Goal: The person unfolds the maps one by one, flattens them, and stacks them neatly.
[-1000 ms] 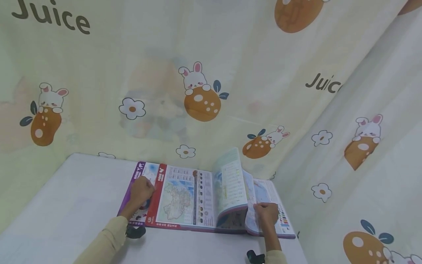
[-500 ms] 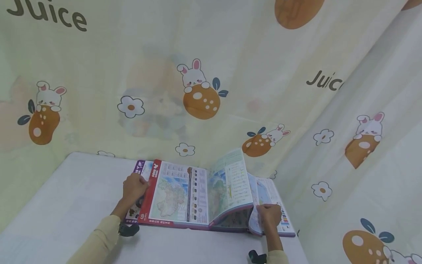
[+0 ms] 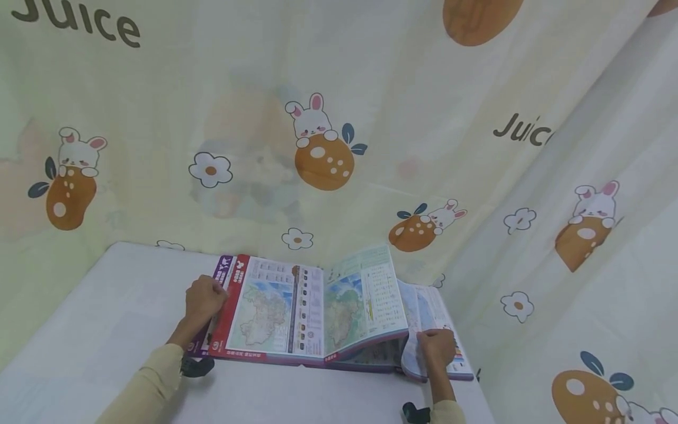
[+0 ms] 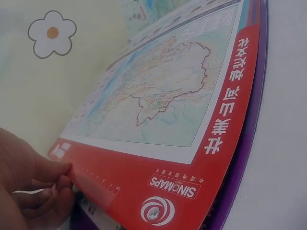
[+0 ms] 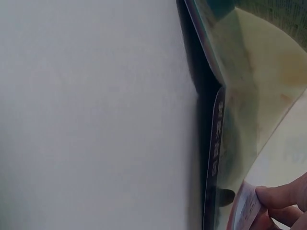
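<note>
A folding map (image 3: 267, 306) with a red border lies partly unfolded on the white table. My left hand (image 3: 203, 299) pinches its red left edge between thumb and fingers, as the left wrist view shows at the red border (image 4: 129, 187). Under that edge shows a purple-bordered sheet (image 4: 244, 153). A middle panel (image 3: 365, 306) slants up to the right, its right edge raised above the layers beneath. On the right, my right hand (image 3: 438, 347) pinches the edge of a curled panel (image 5: 245, 203), which bends up over the layer below.
The white table (image 3: 132, 294) extends in front of the map and to its left. A curtain (image 3: 254, 118) printed with rabbits and fruit hangs right behind the table and along its right side. Dark wrist straps (image 3: 197, 366) are on both arms.
My left hand has moved left, drawing the red-bordered edge over the purple sheet. The standing middle panel has opened out and leans lower. My right hand has shifted slightly right.
</note>
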Motion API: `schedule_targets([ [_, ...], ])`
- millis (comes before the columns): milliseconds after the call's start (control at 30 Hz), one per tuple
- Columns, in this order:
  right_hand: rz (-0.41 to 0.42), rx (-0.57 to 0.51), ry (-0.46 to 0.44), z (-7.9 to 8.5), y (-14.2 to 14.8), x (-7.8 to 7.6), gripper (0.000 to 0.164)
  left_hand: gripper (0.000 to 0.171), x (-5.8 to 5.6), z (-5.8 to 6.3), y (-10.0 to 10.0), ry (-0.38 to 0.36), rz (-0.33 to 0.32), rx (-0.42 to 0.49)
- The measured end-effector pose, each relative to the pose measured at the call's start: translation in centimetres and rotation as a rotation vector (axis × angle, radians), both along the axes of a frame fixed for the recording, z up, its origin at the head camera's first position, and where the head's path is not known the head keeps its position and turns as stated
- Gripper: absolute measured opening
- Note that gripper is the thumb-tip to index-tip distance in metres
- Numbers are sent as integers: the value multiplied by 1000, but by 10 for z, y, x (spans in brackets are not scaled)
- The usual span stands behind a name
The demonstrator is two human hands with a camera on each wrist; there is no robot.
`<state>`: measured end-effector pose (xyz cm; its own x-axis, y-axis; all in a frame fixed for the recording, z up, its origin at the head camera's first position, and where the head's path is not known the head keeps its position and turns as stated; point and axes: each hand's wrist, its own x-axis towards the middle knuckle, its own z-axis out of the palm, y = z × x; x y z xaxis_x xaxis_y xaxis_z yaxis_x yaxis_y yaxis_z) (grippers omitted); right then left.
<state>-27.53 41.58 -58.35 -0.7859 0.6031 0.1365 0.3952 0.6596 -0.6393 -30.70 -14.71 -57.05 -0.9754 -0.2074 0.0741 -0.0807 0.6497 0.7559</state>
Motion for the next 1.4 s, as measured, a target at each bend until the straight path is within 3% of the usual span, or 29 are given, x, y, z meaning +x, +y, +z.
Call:
schedule_targets([
  [233, -25, 43, 63, 16, -3, -1, 18, 24, -3, 4, -10, 0, 22, 10],
  [400, -52, 84, 41, 19, 7, -4, 20, 24, -4, 5, -17, -9, 36, 3],
  [800, -63, 179, 47, 3, 45, -2, 25, 25, 7, -3, -25, -37, 66, 15],
  [1033, -87, 197, 28, 4, 51, -11, 22, 24, 11, -7, -30, -45, 98, 10],
  [1400, -138, 190, -41, 4, 68, -14, 22, 23, 9, -5, -29, -31, 101, -12],
])
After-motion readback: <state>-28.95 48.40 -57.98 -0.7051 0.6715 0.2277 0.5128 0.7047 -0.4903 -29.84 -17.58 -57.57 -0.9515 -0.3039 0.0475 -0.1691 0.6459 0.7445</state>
